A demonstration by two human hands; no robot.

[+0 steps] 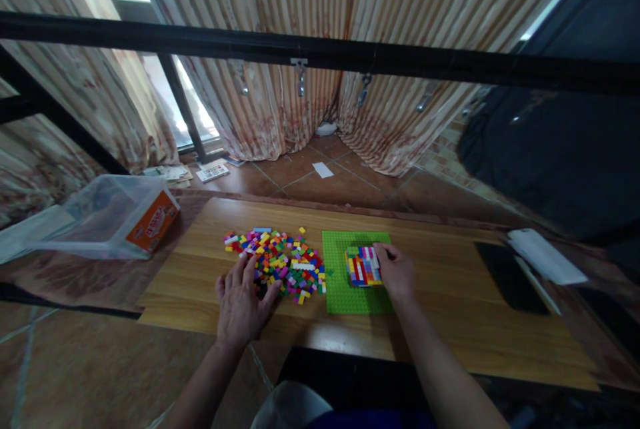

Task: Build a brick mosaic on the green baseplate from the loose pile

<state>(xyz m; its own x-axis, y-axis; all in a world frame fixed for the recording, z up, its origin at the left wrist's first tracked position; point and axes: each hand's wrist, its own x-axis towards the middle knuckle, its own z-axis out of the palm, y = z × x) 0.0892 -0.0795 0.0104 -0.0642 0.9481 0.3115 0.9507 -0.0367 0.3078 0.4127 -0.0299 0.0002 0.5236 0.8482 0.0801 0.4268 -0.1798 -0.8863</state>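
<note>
A pile of small toy building bricks (280, 252) in many colours lies on the wooden board. My left hand (243, 296) rests at the pile's near left side, its fingers spread and the tips touching bricks. Right of the pile lies a green baseplate (336, 296). On it stands a block built of multicoloured bricks (363, 267). My right hand (395, 269) is at this block's right edge with fingers bent and pressed together. Whatever those fingers may hold is hidden from view.
A clear plastic box (107, 216) with an orange label stands left of the wooden board (440, 296). At the right lie a dark flat panel (510, 276) and a white object (545, 256). A black metal bar (330, 49) crosses in front of the striped curtains (280, 2).
</note>
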